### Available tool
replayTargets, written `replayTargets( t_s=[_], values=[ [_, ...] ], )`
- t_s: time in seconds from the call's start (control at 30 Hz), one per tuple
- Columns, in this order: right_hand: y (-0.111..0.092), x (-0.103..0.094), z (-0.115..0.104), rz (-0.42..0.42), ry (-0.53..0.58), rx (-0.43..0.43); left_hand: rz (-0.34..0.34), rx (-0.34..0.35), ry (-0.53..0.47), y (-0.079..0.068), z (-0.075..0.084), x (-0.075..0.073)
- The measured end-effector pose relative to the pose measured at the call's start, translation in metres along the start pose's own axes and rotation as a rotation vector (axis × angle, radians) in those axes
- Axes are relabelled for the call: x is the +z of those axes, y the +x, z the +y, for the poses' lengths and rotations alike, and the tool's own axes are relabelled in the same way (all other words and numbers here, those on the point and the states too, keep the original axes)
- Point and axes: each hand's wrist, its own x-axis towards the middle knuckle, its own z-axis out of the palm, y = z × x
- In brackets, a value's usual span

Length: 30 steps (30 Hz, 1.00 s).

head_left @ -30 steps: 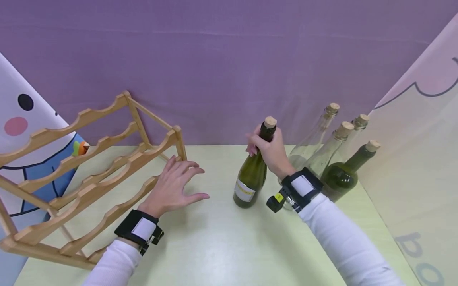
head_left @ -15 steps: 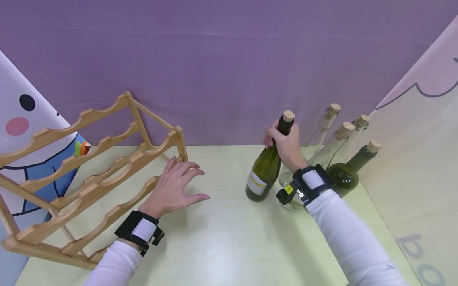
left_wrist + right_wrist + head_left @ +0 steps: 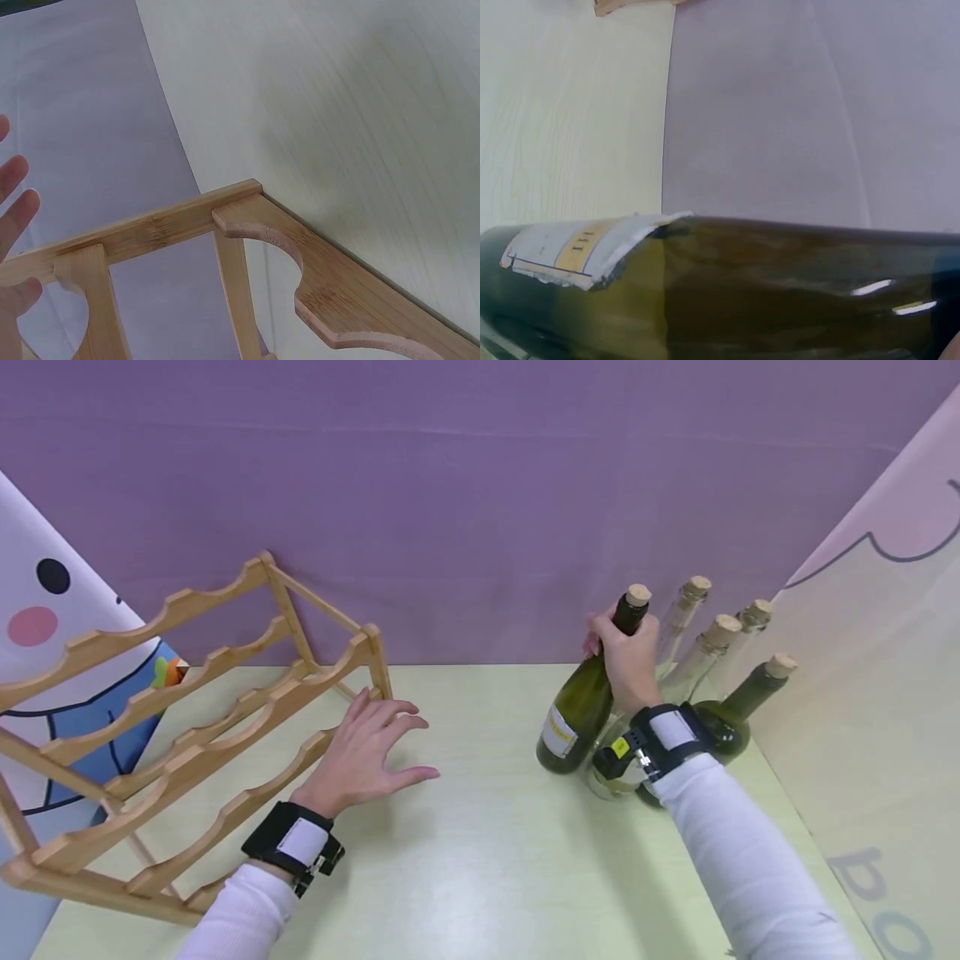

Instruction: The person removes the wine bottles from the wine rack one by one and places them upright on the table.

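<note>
My right hand grips a green wine bottle round its neck, below the cork. The bottle leans, its neck to the right and its torn white label facing forward. Its green side fills the lower part of the right wrist view. Just left of the group of corked bottles, it overlaps a clear bottle. My left hand holds nothing, its fingers spread beside the right end of a wooden wine rack. In the left wrist view, fingertips show above the rack's end bar.
Several corked bottles stand close together at the right: clear ones and a dark green one, partly hidden by my right forearm. The rack takes up the left of the pale table. A purple backdrop rises along the table's back edge.
My right hand has carried the green wine bottle to the right and slightly back, closer to the other bottles. My left hand and the rack have stayed in place.
</note>
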Motion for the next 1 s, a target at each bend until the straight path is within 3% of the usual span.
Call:
replayTargets(
  t_s=[0.23, 0.63, 0.87, 1.0],
  values=[
    [0.0015, -0.0009, 0.0025, 0.082, -0.054, -0.027, -0.016, -0.011, -0.003, -0.0001, -0.0005, -0.0005],
    [0.0012, -0.0027, 0.0013, 0.096, -0.098, 0.0, -0.019, -0.016, -0.005, 0.0013, -0.0004, -0.0002],
    [0.0013, -0.0035, -0.0015, 0.114, -0.197, 0.045, -0.02, -0.028, 0.004, 0.0015, 0.0007, -0.0001],
    [0.0018, -0.0019, -0.0047, 0.123, -0.208, 0.03, -0.01, -0.034, 0.01, 0.0011, 0.001, 0.0002]
  ],
)
